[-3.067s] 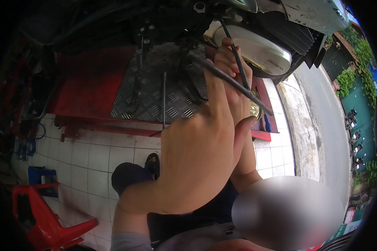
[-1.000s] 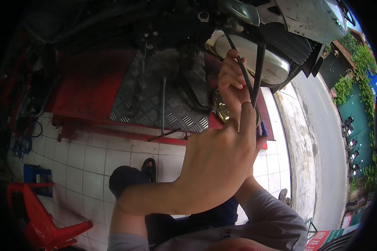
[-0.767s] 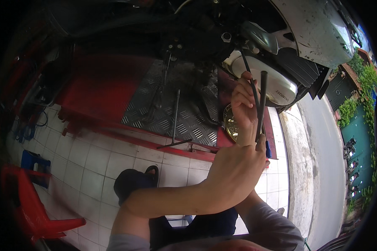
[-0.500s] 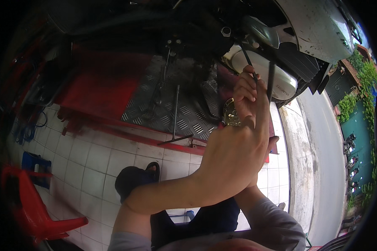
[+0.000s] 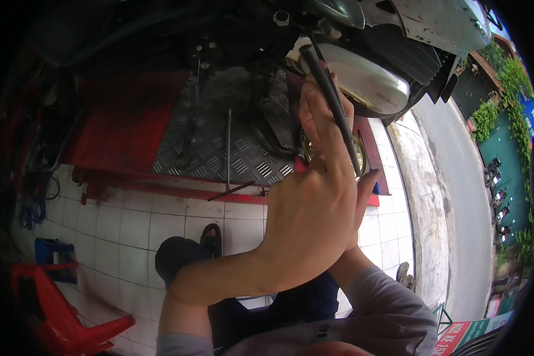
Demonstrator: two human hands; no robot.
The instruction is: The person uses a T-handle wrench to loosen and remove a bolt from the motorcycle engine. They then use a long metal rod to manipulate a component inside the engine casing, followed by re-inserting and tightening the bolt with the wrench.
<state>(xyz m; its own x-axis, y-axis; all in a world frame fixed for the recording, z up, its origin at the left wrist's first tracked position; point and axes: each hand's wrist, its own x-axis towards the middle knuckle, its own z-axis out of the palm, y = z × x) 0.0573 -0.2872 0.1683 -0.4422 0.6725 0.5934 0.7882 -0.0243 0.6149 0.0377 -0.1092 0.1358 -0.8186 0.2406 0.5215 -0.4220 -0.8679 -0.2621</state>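
Observation:
A long dark rod (image 5: 329, 101) slants down from the underside of a motorcycle (image 5: 350, 24) overhead. My left hand (image 5: 311, 207), on a bare forearm from the lower left, is raised in front of me with its fingers stretched up along the rod and closed against it. My right hand (image 5: 365, 191), on a grey-sleeved arm from the lower right, sits behind the left and is mostly hidden; its fingertips show around the rod near the top. A round gold object (image 5: 358, 155) shows behind the hands.
A silver muffler (image 5: 368, 80) hangs just above the hands. Below lies a red lift (image 5: 118, 130) with a checker plate (image 5: 243, 154) and a thin T-shaped bar (image 5: 228, 148). A red stool (image 5: 59, 314), a blue box (image 5: 52, 260) and my sandalled foot (image 5: 210, 237) are on white tiles; a street (image 5: 457, 178) runs at right.
Both hands have slid up the rod toward the motorcycle's underside, the left fingers now stretched along it. The view has shifted slightly.

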